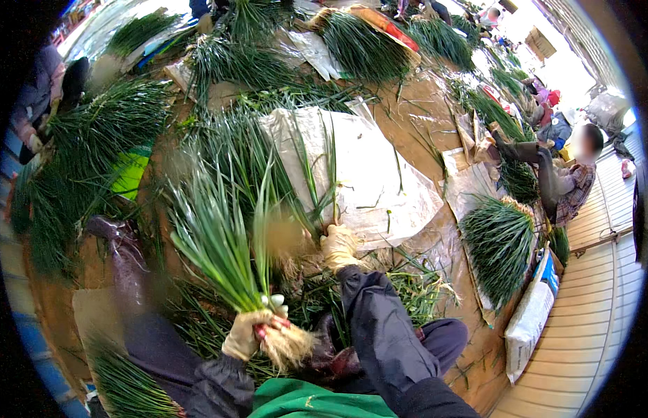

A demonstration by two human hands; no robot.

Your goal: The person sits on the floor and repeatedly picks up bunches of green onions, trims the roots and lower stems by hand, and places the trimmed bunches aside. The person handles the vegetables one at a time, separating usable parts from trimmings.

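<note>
My left hand (245,334), in a pale work glove, grips a bunch of green garlic (235,266) near its reddish and white bases. The long flat leaves fan up and away from me, and the pale roots (290,342) hang out to the right of the fist. My right hand (338,246), gloved too, is closed around the lower end of a thin green stalk (333,177) at the near edge of a white woven sack (376,177). A larger heap of stalks (240,141) lies left of that sack, partly covering it.
Loose leaves and trimmings (418,298) lie between my legs. Bundles of stalks rest at right (499,245), left (104,125) and lower left (130,384). A filled white bag (533,313) stands by the ribbed metal wall (575,334). A person (569,183) sits at right; another (36,99) is at left.
</note>
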